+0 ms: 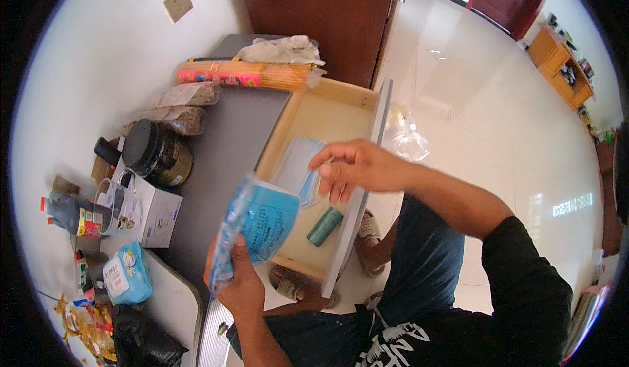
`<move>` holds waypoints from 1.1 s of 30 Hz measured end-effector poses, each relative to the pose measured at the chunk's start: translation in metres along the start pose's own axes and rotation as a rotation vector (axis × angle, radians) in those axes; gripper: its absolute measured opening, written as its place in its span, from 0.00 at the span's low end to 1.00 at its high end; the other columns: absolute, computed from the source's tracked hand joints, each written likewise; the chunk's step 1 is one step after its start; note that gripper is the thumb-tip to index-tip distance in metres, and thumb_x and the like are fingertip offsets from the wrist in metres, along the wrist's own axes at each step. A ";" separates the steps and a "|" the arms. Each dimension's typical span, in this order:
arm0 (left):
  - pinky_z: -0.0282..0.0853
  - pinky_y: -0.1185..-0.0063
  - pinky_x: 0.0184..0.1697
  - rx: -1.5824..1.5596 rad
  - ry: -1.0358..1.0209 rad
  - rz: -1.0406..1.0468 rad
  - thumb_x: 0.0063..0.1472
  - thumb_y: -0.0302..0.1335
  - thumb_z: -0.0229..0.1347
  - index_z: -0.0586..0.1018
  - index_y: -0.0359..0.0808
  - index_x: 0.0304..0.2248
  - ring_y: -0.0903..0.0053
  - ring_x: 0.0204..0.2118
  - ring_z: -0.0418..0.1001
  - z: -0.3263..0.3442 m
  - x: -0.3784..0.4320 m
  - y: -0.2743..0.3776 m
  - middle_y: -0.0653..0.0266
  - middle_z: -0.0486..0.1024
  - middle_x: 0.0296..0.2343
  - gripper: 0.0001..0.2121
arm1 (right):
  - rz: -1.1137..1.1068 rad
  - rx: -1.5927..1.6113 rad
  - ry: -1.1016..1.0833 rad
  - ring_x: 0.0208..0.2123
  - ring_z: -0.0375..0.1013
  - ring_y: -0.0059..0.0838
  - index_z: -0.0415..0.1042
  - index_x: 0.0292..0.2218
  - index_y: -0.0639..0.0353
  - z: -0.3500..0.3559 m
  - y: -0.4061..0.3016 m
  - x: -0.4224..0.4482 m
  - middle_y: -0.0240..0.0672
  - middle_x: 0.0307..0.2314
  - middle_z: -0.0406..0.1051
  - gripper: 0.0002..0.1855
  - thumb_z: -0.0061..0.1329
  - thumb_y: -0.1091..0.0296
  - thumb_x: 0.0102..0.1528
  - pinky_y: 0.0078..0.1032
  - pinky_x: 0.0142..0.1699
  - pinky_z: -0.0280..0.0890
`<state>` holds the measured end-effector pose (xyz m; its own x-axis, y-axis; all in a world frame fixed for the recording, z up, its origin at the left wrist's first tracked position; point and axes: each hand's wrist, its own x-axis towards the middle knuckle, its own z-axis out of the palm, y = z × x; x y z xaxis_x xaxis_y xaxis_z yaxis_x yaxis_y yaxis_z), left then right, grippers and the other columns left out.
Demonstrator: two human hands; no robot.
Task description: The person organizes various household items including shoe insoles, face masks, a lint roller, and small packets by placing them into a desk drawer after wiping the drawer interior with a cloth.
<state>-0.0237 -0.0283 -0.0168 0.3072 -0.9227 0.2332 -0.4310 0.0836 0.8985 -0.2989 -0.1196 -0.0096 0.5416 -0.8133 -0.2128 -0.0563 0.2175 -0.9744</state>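
Note:
A blue printed plastic packet (268, 219) with a crinkled clear edge is gripped in my left hand (238, 278). It is held up over the near end of a pulled-out wooden drawer (339, 109). Above the drawer, my right hand (346, 170) has bent, parted fingers, and I see nothing in its grasp. Pale face masks (295, 165) lie in the drawer just beyond and below those fingertips, partly covered by the hand. Closer to me, a spool of green thread (325, 226) rests on its side on the drawer bottom.
The grey tabletop (231, 131) carries a dark-lidded jar (159, 153), a white box (159, 215), a bundle of sticks (245, 74) and a cloth (280, 51). A blue wipes pack (128, 274) lies nearer. A clear plastic bag (410, 138) is beyond the drawer front.

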 end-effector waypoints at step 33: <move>0.71 0.70 0.46 -0.053 -0.586 0.317 0.47 0.23 0.59 0.73 0.34 0.48 0.56 0.43 0.76 0.028 -0.012 0.013 0.48 0.76 0.41 0.25 | -0.050 -1.506 -0.048 0.53 0.64 0.47 0.64 0.56 0.55 -0.083 0.121 0.178 0.43 0.52 0.64 0.39 0.57 0.71 0.40 0.41 0.56 0.64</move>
<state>-0.0570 -0.0271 -0.0183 -0.3457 -0.9010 0.2620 -0.3779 0.3892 0.8400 -0.2788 -0.2831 -0.1716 0.5934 -0.7783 -0.2052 -0.8049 -0.5748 -0.1474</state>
